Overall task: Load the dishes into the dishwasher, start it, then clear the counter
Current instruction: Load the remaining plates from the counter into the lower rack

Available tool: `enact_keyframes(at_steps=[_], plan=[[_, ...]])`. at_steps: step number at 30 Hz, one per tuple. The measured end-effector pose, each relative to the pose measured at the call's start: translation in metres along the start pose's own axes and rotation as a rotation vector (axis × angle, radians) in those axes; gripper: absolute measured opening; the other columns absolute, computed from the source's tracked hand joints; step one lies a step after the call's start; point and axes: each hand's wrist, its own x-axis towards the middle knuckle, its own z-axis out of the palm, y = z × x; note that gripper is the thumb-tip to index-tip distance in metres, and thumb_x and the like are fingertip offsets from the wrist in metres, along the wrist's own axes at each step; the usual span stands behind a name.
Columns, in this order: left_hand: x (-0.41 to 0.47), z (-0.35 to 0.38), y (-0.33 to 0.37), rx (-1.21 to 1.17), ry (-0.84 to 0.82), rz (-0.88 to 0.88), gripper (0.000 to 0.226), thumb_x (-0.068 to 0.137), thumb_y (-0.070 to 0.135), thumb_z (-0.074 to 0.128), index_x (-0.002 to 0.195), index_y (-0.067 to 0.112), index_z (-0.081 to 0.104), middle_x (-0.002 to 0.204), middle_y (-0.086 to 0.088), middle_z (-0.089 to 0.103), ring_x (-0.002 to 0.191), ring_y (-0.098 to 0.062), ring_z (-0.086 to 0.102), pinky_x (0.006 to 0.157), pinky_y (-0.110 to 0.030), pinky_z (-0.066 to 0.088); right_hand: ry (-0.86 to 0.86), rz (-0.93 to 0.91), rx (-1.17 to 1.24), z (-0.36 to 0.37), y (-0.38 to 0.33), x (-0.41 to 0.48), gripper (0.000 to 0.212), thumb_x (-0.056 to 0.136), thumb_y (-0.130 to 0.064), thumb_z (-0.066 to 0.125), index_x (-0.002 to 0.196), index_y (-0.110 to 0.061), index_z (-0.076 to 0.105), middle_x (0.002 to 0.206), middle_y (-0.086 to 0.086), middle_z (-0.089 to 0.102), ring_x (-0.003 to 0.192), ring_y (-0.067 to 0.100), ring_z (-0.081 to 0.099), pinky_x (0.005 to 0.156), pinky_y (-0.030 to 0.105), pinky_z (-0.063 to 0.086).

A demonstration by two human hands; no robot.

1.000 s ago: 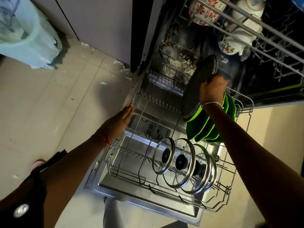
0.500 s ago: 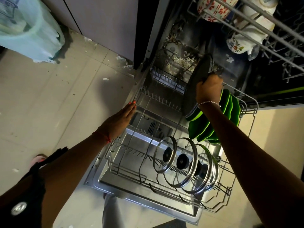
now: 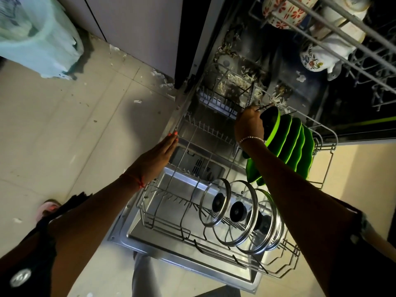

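1. Head view: a dark plate (image 3: 270, 123) with a green rim stands on edge at the left end of a row of green plates (image 3: 296, 151), in the far right part of the dishwasher's lower rack (image 3: 331, 136).
2. The right hand (image 3: 249, 125) grips the dark plate, fingers curled over its top edge. The wrist hides whether it sits in a slot.
3. The left hand (image 3: 158, 155) lies flat with fingers straight, their tips touching the rack's left rim.
4. Risk: if released before it is seated between tines, the plate could tip onto its neighbours or fall toward the glass lids (image 3: 235, 211).
5. Risk: the rack may roll, because a flat hand only steadies it. The upper rack (image 3: 368, 52) overhangs.
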Motion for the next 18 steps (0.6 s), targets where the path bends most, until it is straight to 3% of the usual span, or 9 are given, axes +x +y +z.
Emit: enact_keyframes(at_steps=[3, 5, 6, 8, 9, 11, 14, 18], plan=[[0.000, 0.003, 0.004, -0.184, 0.031, -0.008, 0.055, 0.091, 0.006, 0.027, 0.143, -0.005, 0.014, 0.150, -0.024, 0.017, 0.141, -0.033, 0.015, 0.115, -0.036, 0.012, -0.045, -0.026, -0.011, 0.009, -0.001, -0.010, 0.032, 0.099, -0.019, 0.037, 0.120, 0.006, 0.041, 0.118, 0.023, 0.057, 0.108, 0.037, 0.057, 0.086, 0.041, 0.047], [0.002, 0.003, -0.001, -0.503, 0.041, -0.153, 0.078, 0.082, 0.026, 0.044, 0.143, -0.001, 0.005, 0.147, -0.010, 0.035, 0.135, -0.017, 0.035, 0.109, -0.023, 0.025, -0.073, -0.044, -0.026, 0.012, -0.002, -0.014, 0.040, 0.098, -0.026, 0.039, 0.123, 0.005, 0.038, 0.121, 0.023, 0.056, 0.110, 0.038, 0.056, 0.087, 0.043, 0.047], [0.003, 0.001, -0.002, -0.686, 0.054, -0.201, 0.087, 0.079, 0.025, 0.052, 0.144, 0.000, 0.000, 0.146, -0.007, 0.035, 0.132, -0.015, 0.037, 0.105, -0.024, 0.029, -0.079, -0.039, -0.027, 0.013, -0.002, -0.014, 0.043, 0.098, -0.029, 0.039, 0.125, 0.005, 0.036, 0.122, 0.023, 0.054, 0.111, 0.038, 0.055, 0.087, 0.043, 0.046], [0.003, 0.000, -0.003, -0.852, 0.050, -0.185, 0.090, 0.080, -0.001, 0.058, 0.143, 0.004, -0.007, 0.153, -0.013, 0.013, 0.139, -0.023, 0.017, 0.111, -0.034, 0.018, -0.095, -0.001, -0.025, 0.011, -0.003, -0.014, 0.051, 0.097, -0.035, 0.040, 0.128, 0.005, 0.034, 0.126, 0.023, 0.052, 0.114, 0.039, 0.052, 0.088, 0.043, 0.045], [0.001, 0.001, -0.005, -0.902, 0.006, -0.167, 0.086, 0.084, -0.005, 0.053, 0.143, 0.006, -0.008, 0.154, -0.012, 0.000, 0.142, -0.025, 0.004, 0.114, -0.034, 0.010, -0.102, 0.021, -0.028, 0.010, -0.004, -0.013, 0.055, 0.096, -0.039, 0.041, 0.129, 0.004, 0.033, 0.127, 0.022, 0.050, 0.115, 0.039, 0.051, 0.088, 0.043, 0.044], [-0.002, 0.001, -0.012, -1.012, -0.034, -0.139, 0.080, 0.089, 0.005, 0.053, 0.143, 0.006, -0.006, 0.153, -0.009, -0.011, 0.141, -0.022, -0.008, 0.115, -0.031, 0.000, -0.079, 0.052, -0.038, 0.010, -0.005, -0.013, 0.062, 0.093, -0.047, 0.042, 0.130, 0.003, 0.032, 0.130, 0.021, 0.048, 0.115, 0.039, 0.051, 0.088, 0.043, 0.043], [-0.011, -0.003, -0.030, -1.158, 0.005, -0.171, 0.085, 0.088, 0.020, 0.059, 0.142, 0.010, -0.007, 0.151, -0.005, -0.013, 0.140, -0.019, -0.010, 0.114, -0.030, -0.001, 0.049, 0.026, -0.095, 0.007, -0.011, -0.020, 0.074, 0.090, -0.053, 0.042, 0.138, 0.001, 0.026, 0.138, 0.021, 0.038, 0.122, 0.037, 0.044, 0.091, 0.044, 0.043], [-0.030, -0.005, -0.069, -1.147, 0.033, -0.204, 0.078, 0.092, 0.025, 0.053, 0.140, 0.010, -0.006, 0.149, -0.003, -0.013, 0.137, -0.017, -0.014, 0.114, -0.029, -0.004, 0.216, -0.229, -0.237, -0.002, -0.039, -0.037, 0.058, 0.093, -0.040, 0.044, 0.131, 0.003, 0.038, 0.127, 0.024, 0.045, 0.116, 0.038, 0.043, 0.093, 0.047, 0.042]])
